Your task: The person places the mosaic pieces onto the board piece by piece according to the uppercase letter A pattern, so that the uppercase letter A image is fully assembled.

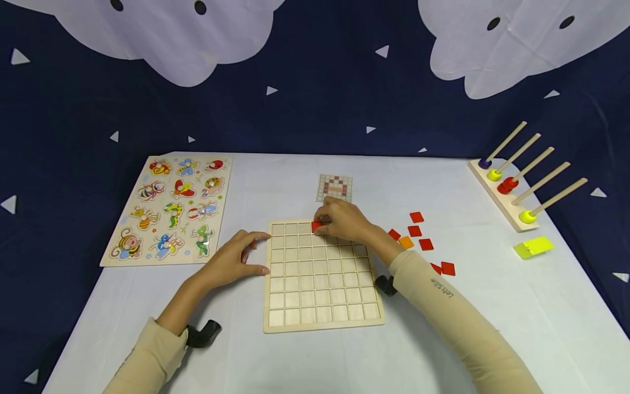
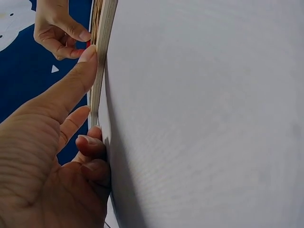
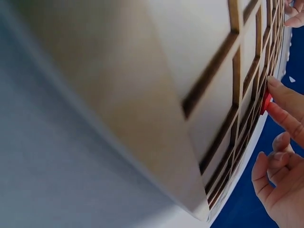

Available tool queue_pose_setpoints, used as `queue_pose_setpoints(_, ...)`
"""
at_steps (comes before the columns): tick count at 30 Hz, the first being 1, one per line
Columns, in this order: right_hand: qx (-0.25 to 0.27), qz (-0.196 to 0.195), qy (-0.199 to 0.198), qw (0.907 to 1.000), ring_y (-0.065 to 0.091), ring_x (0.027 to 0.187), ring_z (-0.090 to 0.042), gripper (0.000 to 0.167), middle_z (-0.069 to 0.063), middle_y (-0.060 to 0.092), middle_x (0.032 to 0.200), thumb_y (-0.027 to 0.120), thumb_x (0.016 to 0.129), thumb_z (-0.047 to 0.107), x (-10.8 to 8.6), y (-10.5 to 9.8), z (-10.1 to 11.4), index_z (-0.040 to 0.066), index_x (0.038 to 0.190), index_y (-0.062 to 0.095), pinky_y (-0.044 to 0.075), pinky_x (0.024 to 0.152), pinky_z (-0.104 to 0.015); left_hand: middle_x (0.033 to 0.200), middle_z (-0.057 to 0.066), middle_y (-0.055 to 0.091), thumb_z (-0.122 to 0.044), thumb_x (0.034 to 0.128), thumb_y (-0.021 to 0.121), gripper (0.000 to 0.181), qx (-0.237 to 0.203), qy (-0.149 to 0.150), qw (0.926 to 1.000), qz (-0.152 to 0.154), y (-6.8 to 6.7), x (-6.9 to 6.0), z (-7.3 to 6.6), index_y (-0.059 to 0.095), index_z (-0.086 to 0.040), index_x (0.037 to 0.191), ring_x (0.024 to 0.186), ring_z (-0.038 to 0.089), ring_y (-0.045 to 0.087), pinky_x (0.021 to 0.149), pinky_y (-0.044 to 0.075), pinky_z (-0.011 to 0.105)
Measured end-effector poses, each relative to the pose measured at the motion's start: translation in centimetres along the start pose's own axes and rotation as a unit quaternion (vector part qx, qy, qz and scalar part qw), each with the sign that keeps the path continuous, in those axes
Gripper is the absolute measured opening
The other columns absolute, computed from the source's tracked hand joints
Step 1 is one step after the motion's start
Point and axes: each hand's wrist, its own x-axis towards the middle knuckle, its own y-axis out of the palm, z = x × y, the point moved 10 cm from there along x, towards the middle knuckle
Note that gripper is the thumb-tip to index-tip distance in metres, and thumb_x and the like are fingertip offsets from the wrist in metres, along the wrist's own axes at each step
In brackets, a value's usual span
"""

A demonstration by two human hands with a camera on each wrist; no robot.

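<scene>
A square wooden grid board lies flat on the table in the head view. Over its far row, my right hand pinches a red square tile between thumb and finger; in the right wrist view the tile is at the grid, though whether it is fully seated in a cell cannot be told. At the board's left side, my left hand touches the edge with thumb and index finger spread. In the left wrist view, the left thumb lies against the board's edge. A small printed pattern card lies just beyond the right hand.
Several loose red tiles and an orange tile lie right of the board, partly behind the right forearm. An insect puzzle board is at left. A peg stand with beads and a yellow block stand at right.
</scene>
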Motion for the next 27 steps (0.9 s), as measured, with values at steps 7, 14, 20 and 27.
queue_pose_setpoints(7,-0.018,-0.013,0.007,0.9997,0.048,0.075,-0.014,0.028,-0.001,0.052,0.088,0.082,0.082,0.032,-0.21,-0.29,0.02,0.014,0.103,0.078,0.041,0.063,-0.027,0.098,0.005,0.048,-0.032,0.0749,0.087,0.073,0.003,0.004,1.0,-0.002,0.02,0.04,-0.19,0.055,-0.013,0.138,0.071,0.013,0.04,0.062,0.036,0.026)
queue_pose_setpoints(14,-0.018,-0.013,0.015,0.9996,0.048,0.074,-0.015,0.025,-0.001,0.052,0.087,0.082,0.082,0.032,-0.33,-0.34,-0.11,0.016,0.101,0.077,0.041,0.064,-0.028,0.098,0.005,0.048,-0.032,0.0747,0.087,0.074,0.0,0.007,1.0,-0.004,0.04,0.04,-0.25,0.055,-0.013,0.138,0.071,0.013,0.04,0.062,0.036,0.025)
queue_pose_setpoints(20,-0.009,-0.007,0.023,0.9997,0.05,0.076,-0.015,0.023,-0.002,0.055,0.088,0.082,0.083,0.031,-0.14,-0.21,-0.21,0.018,0.1,0.076,0.042,0.065,-0.03,0.098,0.005,0.048,-0.033,0.0745,0.087,0.074,0.002,0.001,1.0,-0.004,0.01,0.02,-0.14,0.055,-0.014,0.138,0.071,0.013,0.04,0.062,0.036,0.026)
queue_pose_setpoints(27,-0.019,0.003,0.02,0.9996,0.047,0.075,-0.015,0.031,-0.005,0.055,0.091,0.082,0.082,0.033,-0.28,-0.32,0.18,0.017,0.108,0.076,0.041,0.064,-0.029,0.099,0.006,0.048,-0.032,0.075,0.087,0.073,-0.001,0.0,1.0,-0.001,0.01,0.0,-0.07,0.055,-0.014,0.138,0.072,0.014,0.04,0.063,0.036,0.026)
